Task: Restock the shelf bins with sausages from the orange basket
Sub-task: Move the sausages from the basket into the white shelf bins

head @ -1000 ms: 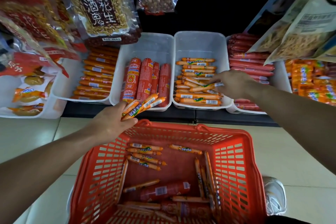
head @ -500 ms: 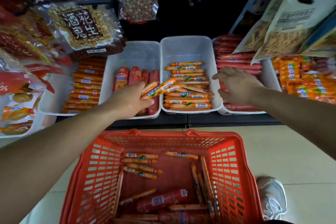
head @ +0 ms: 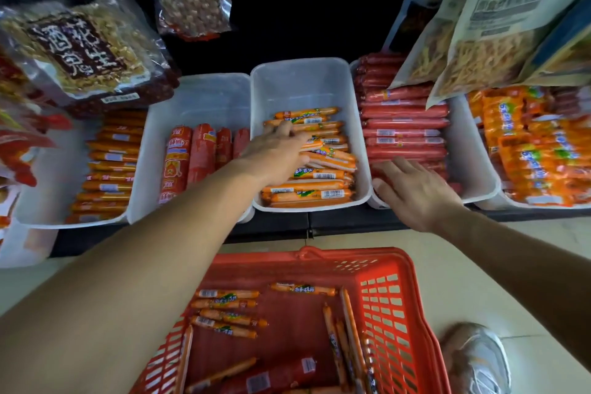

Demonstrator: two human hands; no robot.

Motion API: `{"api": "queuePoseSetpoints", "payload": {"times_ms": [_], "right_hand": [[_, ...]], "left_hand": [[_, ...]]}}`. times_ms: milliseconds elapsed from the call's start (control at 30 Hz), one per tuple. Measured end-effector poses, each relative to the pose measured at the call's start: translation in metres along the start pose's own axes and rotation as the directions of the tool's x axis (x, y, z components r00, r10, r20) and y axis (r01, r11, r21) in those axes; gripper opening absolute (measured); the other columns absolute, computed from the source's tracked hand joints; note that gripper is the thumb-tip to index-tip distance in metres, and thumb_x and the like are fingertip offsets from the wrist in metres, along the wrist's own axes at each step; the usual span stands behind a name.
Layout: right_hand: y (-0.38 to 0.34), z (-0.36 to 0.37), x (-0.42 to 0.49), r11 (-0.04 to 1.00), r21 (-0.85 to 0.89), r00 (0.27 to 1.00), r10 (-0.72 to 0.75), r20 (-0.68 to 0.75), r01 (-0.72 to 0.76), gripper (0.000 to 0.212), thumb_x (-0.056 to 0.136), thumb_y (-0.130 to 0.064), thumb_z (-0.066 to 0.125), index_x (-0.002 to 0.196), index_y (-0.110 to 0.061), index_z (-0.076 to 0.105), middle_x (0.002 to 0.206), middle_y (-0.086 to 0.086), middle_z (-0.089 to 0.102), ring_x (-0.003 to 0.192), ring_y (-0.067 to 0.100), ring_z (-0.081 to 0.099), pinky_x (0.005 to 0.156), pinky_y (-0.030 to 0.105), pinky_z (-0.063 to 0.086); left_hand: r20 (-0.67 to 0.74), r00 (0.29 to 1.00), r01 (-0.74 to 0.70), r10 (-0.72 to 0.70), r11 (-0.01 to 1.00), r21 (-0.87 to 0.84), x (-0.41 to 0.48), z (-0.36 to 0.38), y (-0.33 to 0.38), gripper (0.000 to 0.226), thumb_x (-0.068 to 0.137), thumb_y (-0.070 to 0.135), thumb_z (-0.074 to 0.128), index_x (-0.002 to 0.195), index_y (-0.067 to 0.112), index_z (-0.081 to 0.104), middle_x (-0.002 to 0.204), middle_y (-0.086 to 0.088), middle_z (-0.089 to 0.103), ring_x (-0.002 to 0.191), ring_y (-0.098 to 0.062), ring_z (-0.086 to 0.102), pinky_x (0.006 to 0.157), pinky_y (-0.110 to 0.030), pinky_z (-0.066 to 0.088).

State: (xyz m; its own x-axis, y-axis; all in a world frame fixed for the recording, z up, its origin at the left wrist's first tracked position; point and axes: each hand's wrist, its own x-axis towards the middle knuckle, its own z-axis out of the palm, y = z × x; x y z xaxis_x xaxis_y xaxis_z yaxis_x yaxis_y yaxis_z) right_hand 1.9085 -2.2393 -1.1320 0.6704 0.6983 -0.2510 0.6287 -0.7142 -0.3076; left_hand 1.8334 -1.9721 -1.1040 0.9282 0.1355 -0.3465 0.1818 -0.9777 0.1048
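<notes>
Hanging snack bags [head: 80,48] crowd the far left and far right above a dark shelf [head: 319,224]. Pale floor tiles [head: 463,265] run along the near side, with a light shoe [head: 476,358] at the near right.

A row of clear bins lines the shelf. The leftmost bin [head: 38,169] holds slim golden sticks [head: 108,166] stacked crosswise. Next to it, the second bin [head: 204,99] carries thick red sausages [head: 192,160] lying lengthwise. The middle bin [head: 303,83] is part full of thin orange sausages [head: 307,195]. The left hand [head: 275,153] reaches into it with fingers spread over a few tilted ones, and I cannot tell whether it holds any. The right hand [head: 415,192] rests flat, fingers straight and grasping nothing, on the near left corner of the fourth bin [head: 467,150], which is stacked with long red sausages [head: 403,125]. Orange multipacks [head: 537,157] fill the far right.

On the floor, near, the orange basket [head: 393,304] holds more loose sausages [head: 224,304] and one thick red roll [head: 271,377].
</notes>
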Motion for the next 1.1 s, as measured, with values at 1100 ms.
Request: {"api": "queuePoseSetpoints", "payload": {"times_ms": [1100], "right_hand": [[-0.005,0.01,0.0,0.987,-0.151,0.99,0.033,-0.136,-0.054,0.058,0.093,-0.06,0.013,0.1,-0.029,0.062,0.102,-0.005,0.064,0.099,0.022,0.059,0.068,0.034,0.041]], "left_hand": [[-0.105,0.981,-0.155,0.166,0.982,0.104,0.034,0.034,-0.008,0.105,0.074,0.093,0.03,0.156,0.035,0.0,0.163,-0.001,0.023,0.148,-0.028,0.025,0.119,-0.051,0.022]]}}
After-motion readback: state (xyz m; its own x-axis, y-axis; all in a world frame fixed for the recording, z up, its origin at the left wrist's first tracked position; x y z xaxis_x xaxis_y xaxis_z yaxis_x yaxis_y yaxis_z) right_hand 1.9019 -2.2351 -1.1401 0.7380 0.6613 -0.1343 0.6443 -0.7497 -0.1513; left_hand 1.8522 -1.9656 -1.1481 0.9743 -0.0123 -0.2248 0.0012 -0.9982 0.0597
